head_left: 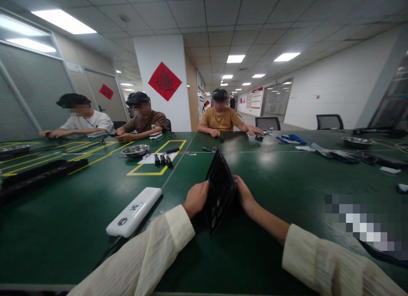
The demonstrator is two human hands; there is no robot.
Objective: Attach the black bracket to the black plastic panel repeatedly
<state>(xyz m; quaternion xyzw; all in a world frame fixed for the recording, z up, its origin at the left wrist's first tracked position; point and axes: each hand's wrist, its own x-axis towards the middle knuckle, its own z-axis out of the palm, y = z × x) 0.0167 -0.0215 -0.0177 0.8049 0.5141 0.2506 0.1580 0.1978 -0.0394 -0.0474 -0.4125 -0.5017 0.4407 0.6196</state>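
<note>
A thin black rectangular panel (pixel 219 194) stands tilted on edge above the green table, its face marked with small pale patches; I cannot make out its exact kind. My left hand (pixel 196 198) grips its left side, with the thumb near the upper edge. On the opposite side, my right hand (pixel 245 196) is closed on the panel, its fingers partly hidden behind it. A small bit of blue shows at each hand's fingertips. To the left of my left hand lies a white power bank (pixel 135 212) with a dark cable.
Small black parts (pixel 163 160) and a metal bowl (pixel 135 150) sit ahead on the left of the green table (pixel 270 202). A long black tray (pixel 41 177) lies farther left. Another bowl (pixel 357 142) and plastic bags (pixel 338 155) are at right. Three people sit across.
</note>
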